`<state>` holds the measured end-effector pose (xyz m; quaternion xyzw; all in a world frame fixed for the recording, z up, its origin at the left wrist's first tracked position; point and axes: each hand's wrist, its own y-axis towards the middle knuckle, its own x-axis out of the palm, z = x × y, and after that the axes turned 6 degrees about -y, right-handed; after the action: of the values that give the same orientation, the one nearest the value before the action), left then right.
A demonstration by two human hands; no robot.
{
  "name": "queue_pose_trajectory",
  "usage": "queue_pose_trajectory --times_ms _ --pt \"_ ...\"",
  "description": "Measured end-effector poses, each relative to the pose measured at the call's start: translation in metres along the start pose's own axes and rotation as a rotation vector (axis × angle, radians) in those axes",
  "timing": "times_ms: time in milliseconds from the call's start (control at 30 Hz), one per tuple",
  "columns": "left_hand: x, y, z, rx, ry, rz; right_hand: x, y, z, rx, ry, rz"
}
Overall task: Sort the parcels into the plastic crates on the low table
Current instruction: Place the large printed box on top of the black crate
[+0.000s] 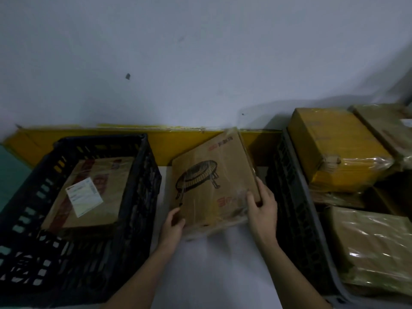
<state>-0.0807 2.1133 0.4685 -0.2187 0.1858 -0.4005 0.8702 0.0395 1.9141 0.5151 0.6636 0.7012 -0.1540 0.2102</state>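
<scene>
A flat brown cardboard parcel (209,181) with a black drawing of a round stand and a clear plastic wrap is held tilted between two crates. My left hand (172,226) grips its near left corner. My right hand (262,205) grips its right edge. On the left stands a black plastic crate (138,197) holding a brown parcel (93,192) with a white label. On the right a dark grey crate (292,197) holds several plastic-wrapped parcels, among them a yellow one (334,150) and a brown one (374,246).
The white low table (214,268) shows between the crates. A yellow board (160,143) runs along the foot of the pale wall behind. Another wrapped brown parcel (388,128) lies at the far right. A teal surface (9,175) is at the left edge.
</scene>
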Motion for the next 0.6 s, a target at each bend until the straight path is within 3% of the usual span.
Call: queue_pose_trajectory --times_ms 167,267,433,600 --pt "0.017 -0.020 0.028 0.038 0.066 -0.242 -0.004 -0.010 -0.053 -0.335 -0.399 0.098" --pt "0.029 -0.031 0.066 0.063 -0.098 -0.255 0.015 -0.027 -0.071 -0.486 -0.541 0.071" --pt "0.016 -0.039 0.114 0.217 -0.253 -0.246 0.035 -0.049 -0.089 -0.565 -0.626 0.047" --pt "0.000 -0.044 0.134 0.330 -0.223 -0.236 0.038 -0.060 -0.095 -0.635 -0.537 0.012"
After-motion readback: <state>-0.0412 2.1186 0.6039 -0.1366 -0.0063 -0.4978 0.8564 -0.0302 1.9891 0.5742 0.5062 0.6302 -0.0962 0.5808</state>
